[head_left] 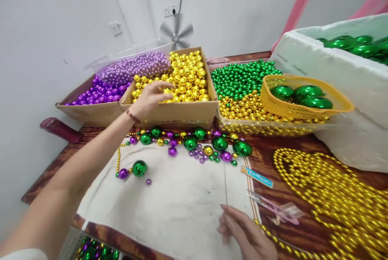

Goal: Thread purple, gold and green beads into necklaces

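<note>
My left hand point(154, 96) is stretched over the front of a cardboard box point(169, 112) of shiny gold beads point(188, 74). Its fingers are apart, with gold beads visible behind them. Low on the right, my right hand point(242, 229) pinches a long thin needle point(226, 183), which points away from me over a white cloth point(176, 203). Along the cloth's far edge runs a beaded garland point(190, 142) of green, purple and gold balls. Its left end curves down to a purple ball point(123, 173) and a large green ball point(139, 168). One small purple bead point(148, 181) lies loose nearby.
Purple beads point(103, 94) and a clear tray of lilac beads point(136, 68) are at left. A clear bin holds green beads point(242, 78), with a yellow basket point(309, 110) on top. Scissors point(273, 207), gold bead strands point(342, 199) and a foam box point(327, 66) are at right.
</note>
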`<control>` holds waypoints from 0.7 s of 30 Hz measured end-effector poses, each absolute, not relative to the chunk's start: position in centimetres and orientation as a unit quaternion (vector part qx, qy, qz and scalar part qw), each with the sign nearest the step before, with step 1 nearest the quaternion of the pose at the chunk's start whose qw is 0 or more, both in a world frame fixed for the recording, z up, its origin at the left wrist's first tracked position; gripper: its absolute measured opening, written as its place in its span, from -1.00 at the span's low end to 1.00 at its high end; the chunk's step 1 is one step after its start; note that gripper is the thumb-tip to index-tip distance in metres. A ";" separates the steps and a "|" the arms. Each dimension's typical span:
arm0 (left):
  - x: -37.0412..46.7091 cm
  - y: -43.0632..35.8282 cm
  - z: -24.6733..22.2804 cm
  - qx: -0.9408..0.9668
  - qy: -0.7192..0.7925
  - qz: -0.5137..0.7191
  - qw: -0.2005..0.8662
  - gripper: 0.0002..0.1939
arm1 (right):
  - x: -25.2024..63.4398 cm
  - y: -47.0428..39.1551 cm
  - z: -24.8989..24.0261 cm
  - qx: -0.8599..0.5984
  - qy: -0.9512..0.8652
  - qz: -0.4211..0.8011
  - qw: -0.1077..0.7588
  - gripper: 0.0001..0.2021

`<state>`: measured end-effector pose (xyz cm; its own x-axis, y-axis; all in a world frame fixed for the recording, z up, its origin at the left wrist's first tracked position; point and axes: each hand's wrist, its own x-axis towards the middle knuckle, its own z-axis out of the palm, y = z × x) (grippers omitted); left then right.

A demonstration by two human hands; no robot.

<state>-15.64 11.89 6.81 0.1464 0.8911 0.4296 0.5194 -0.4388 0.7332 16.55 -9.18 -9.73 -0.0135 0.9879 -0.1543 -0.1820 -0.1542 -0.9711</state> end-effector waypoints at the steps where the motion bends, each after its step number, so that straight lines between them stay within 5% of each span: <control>1: -14.0 9.1 5.8 0.763 0.456 0.410 0.204 -0.69 | 16.0 -8.8 -9.4 -0.483 -0.415 0.582 0.506 -0.74; 4: -9.8 1.7 1.9 0.811 0.416 0.357 0.204 -0.47 | 14.1 -8.0 -8.2 -0.473 -0.381 0.565 0.559 -0.76; 11: -5.2 -6.1 -4.3 0.765 0.384 0.446 0.262 -0.68 | 11.1 -8.1 -6.6 -0.452 -0.348 0.578 0.584 -0.84; 17: -3.8 -7.9 -6.0 0.659 0.410 0.528 0.344 -0.44 | 10.9 -9.8 -7.7 -0.443 -0.353 0.585 0.581 -0.80; 21: -3.8 -8.3 -6.7 0.599 0.427 0.561 0.380 -0.56 | 11.5 -10.9 -8.9 -0.456 -0.377 0.578 0.562 -0.75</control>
<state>-3.79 -8.30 -6.71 0.0067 0.9375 0.3480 0.0857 -0.3473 0.9338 11.46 -10.87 -8.93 0.0488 0.9934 -0.1040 -0.3060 -0.0843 -0.9483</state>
